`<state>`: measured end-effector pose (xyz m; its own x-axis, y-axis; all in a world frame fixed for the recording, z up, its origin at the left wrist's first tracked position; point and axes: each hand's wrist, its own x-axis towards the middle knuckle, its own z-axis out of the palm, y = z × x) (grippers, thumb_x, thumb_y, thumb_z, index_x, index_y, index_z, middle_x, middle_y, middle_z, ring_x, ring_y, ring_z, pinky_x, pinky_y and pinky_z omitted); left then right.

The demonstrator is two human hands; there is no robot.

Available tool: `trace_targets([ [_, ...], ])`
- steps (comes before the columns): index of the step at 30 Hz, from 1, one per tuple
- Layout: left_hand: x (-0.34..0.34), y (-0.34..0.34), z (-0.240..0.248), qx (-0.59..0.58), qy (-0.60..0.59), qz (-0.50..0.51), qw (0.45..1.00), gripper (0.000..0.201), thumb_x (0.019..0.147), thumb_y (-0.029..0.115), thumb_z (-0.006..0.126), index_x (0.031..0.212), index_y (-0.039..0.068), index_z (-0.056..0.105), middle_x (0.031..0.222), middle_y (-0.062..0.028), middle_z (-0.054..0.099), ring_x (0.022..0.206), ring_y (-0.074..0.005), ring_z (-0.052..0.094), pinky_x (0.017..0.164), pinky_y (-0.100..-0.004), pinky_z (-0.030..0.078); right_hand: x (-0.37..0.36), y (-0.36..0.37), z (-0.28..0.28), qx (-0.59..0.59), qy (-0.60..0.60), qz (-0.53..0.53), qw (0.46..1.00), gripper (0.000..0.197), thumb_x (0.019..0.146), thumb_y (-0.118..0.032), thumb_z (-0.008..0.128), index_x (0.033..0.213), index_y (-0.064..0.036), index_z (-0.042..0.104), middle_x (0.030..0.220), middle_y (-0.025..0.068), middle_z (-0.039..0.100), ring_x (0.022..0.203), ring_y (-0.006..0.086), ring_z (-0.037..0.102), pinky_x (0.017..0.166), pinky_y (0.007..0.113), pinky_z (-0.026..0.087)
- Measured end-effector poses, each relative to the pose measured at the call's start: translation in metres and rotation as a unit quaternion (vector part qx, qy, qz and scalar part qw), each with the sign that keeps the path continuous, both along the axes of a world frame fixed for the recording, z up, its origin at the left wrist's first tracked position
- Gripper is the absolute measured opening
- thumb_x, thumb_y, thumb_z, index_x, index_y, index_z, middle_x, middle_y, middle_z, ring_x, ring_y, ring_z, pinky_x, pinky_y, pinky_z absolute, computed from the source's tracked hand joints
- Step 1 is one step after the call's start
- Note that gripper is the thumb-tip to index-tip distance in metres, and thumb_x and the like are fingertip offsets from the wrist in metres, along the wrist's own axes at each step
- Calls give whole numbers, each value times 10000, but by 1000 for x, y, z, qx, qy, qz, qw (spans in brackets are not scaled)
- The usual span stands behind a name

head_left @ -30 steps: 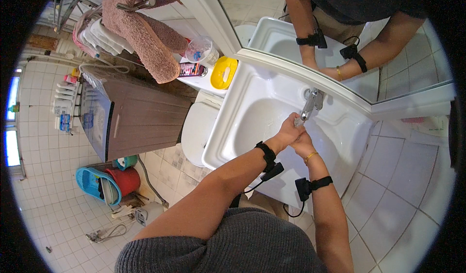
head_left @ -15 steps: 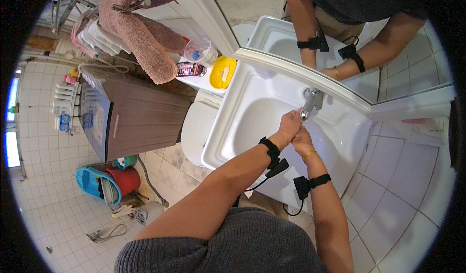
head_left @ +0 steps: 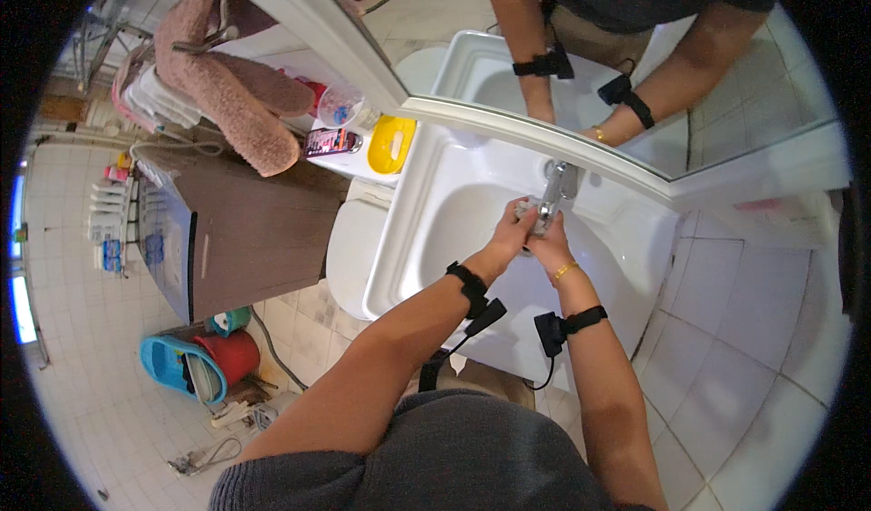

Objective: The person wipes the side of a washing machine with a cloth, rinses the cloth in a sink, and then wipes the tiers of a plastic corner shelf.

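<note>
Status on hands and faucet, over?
Left hand, right hand: close together at faucet, over sink. Grip unclear. Yellow dish beside sink, away from hands.

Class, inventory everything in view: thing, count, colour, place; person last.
Rectangular ceramic washbasin: one, white, centre
Metal tap: one, silver, on basin
Mirror: one, white frame, top
Plastic tray: one, yellow, left of basin
Plastic cup: one, clear, beside tray
Fluffy towel: at least one, pink, upper left
Toilet lid: one, white, left of basin
Boxy panelled unit: one, brown, left
Oval plastic tub: one, blue, lower left
Round bucket: one, red, beside blue tub
Shelf clutter: unclear, mixed, far left
Wrist straps: two, black, both wrists
Ribbed top: one, dark grey, bottom
Left hand: one, bare, at tap spout
Right hand: one, bare, beside left
</note>
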<state>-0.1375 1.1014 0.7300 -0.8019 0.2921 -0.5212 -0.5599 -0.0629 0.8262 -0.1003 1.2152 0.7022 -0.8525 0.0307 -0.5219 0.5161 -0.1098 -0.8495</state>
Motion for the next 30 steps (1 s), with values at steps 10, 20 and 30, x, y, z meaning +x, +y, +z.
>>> trace_targets([
  [10,21,-29,17,-31,4,-83,996,685,1024,470,408,1547,59,241,1483,-156,439,1347,-264,436,1132,-411,297,-8,-10,8,70,88,25,993,519,797,-157,758,1253,-21,550,1081,105,664,949,217,650,853,359,536],
  [20,-5,-5,139,-269,508,-246,781,555,913,50,436,1459,144,451,1547,-134,374,1445,-389,294,1170,-607,89,-15,-4,7,-55,-9,-26,998,487,960,-493,546,1319,-177,454,1110,76,639,841,221,668,630,385,581],
  [30,28,-29,109,-249,529,-214,783,632,812,-15,506,1431,94,443,1519,-159,403,1387,-356,397,1141,-597,246,20,3,51,-146,-108,-122,976,403,982,-352,506,1331,-183,396,1261,78,559,1073,251,618,796,439,569],
])
